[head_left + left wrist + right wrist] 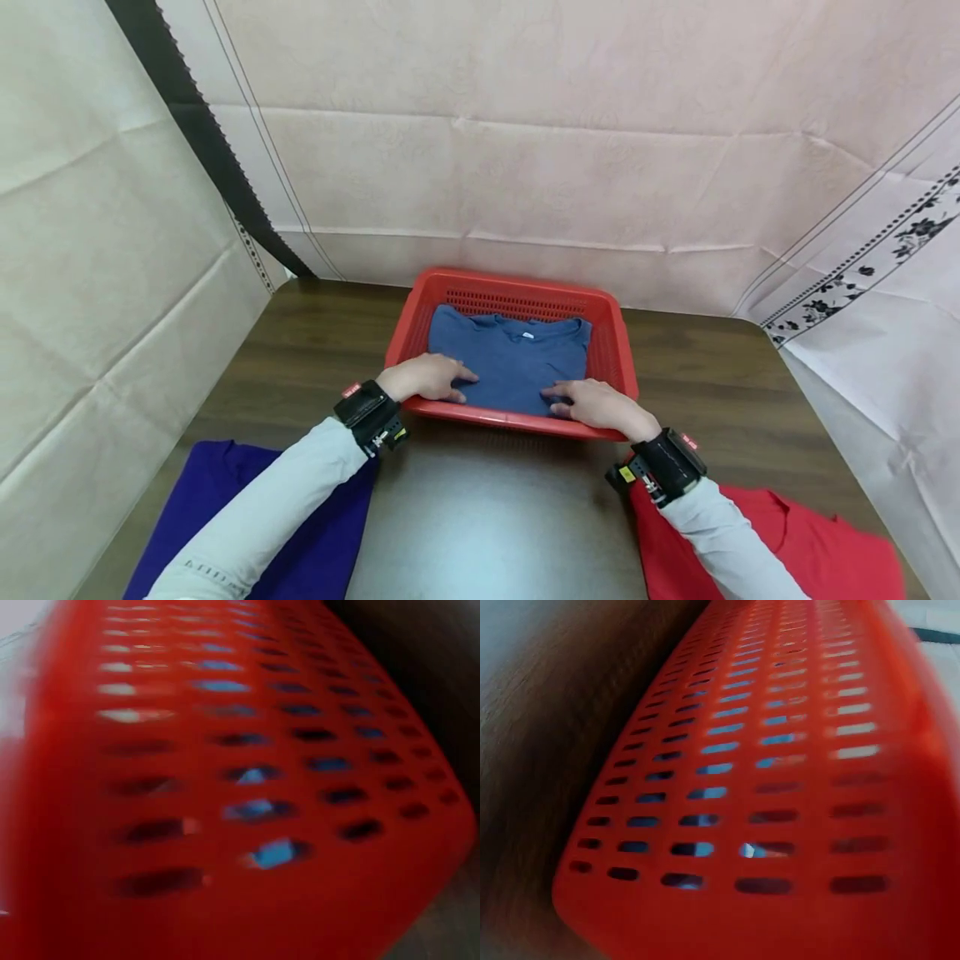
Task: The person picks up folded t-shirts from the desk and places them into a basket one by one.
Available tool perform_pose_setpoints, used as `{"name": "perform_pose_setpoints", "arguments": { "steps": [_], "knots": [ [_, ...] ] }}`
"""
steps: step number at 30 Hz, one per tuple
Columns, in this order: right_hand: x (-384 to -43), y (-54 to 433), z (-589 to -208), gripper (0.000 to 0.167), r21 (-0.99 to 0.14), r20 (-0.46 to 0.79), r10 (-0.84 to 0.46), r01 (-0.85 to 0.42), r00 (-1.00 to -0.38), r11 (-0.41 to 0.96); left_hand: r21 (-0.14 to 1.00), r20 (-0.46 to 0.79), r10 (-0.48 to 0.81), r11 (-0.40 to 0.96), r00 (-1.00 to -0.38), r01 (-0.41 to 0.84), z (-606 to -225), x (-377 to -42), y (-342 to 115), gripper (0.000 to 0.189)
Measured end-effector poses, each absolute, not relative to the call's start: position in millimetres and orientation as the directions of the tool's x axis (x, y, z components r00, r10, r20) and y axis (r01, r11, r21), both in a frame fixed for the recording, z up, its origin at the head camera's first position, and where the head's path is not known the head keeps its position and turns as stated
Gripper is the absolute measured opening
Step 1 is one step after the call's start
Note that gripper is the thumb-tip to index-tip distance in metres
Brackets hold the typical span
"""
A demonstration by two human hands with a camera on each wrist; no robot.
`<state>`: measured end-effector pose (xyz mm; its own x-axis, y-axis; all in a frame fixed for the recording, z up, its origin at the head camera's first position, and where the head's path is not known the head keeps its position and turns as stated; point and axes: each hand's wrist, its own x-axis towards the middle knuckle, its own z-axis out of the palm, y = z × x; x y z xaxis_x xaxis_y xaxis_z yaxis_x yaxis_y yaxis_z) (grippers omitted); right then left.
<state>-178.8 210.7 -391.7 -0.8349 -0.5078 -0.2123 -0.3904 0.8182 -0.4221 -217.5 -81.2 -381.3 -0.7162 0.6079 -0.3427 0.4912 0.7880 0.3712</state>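
A folded blue T-shirt (513, 358) lies in a red plastic basket (517, 425), its collar and small label toward the far side. My left hand (431, 377) reaches over the near left rim, fingers extended onto the shirt's left edge. On the other side, my right hand (600, 406) comes over the near right rim, with its fingers on the shirt's near right part. Both wrist views are filled by the slotted wall of the basket (247, 915), with blue cloth (720, 769) showing through the slots. The hands themselves are hidden there.
A folded dark purple-blue garment (330, 533) lies at the table's front left, under my left forearm. A red shirt (832, 550) lies front right, partly under my right forearm. Pale covering sheets (525, 183) stand behind the wooden table (322, 367) and along both sides.
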Motion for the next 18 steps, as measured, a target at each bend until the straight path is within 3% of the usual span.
{"name": "perform_pose_setpoints", "arguments": {
  "steps": [3,6,8,11,14,18],
  "knots": [
    [-181.5,209.6,-393.8,0.037,-0.424,-0.279,-0.487,-0.349,-0.828,0.836,0.359,-0.452,0.579,0.815,-0.679,0.456,-386.1,-219.4,-81.0,0.047],
    [-178.3,205.9,-395.6,0.034,-0.416,-0.200,-0.460,-0.350,-0.865,0.839,0.366,-0.389,0.596,0.800,-0.702,0.476,-389.0,-218.3,-83.7,0.043],
    [-172.0,199.3,-394.5,0.028,-0.419,-0.066,-0.414,-0.351,-0.908,0.837,0.375,-0.266,0.599,0.786,-0.755,0.491,-387.7,-213.0,-85.8,0.038],
    [-154.0,180.1,-386.4,0.013,-0.437,0.217,-0.299,-0.367,-0.929,0.821,0.394,0.033,0.539,0.767,-0.842,0.507,-378.6,-194.6,-88.0,0.024],
    [-129.4,153.8,-374.4,0.019,-0.411,0.454,-0.254,-0.453,-0.854,0.791,0.399,0.314,0.407,0.764,-0.858,0.508,-362.7,-164.1,-93.5,0.012],
    [-98.5,114.9,-371.6,0.032,-0.345,0.549,-0.325,-0.563,-0.770,0.751,0.387,0.494,0.238,0.801,-0.836,0.457,-351.1,-119.2,-117.1,0.010]
  ]
}}
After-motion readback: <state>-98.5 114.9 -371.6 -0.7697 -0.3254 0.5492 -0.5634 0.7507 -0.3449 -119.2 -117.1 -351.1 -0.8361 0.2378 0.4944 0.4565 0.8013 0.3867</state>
